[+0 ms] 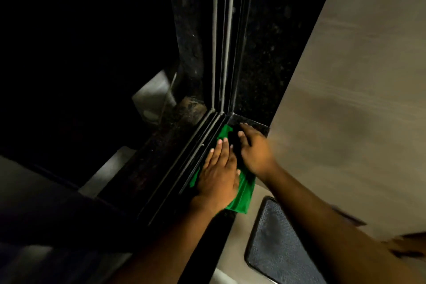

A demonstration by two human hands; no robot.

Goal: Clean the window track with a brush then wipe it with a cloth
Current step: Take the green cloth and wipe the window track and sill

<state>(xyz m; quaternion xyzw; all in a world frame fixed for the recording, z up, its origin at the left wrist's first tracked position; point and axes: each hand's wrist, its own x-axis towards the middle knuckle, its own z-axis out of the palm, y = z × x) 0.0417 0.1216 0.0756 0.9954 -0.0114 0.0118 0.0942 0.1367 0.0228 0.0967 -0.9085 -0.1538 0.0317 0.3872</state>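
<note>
A green cloth (242,196) lies on the dark sill beside the black window track (196,145), near the corner where the bottom track meets the upright frame. My left hand (219,173) presses flat on the cloth, fingers together and pointing toward the corner. My right hand (254,147) rests on the cloth's far end at the corner, fingers bent down onto it. Both hands cover most of the cloth. No brush is in view.
The upright frame rails (224,41) rise from the corner. A beige wall (357,99) fills the right side. A dark textured mat (276,244) lies below the sill. Outside, at left, it is dark, with a pale ledge (154,94).
</note>
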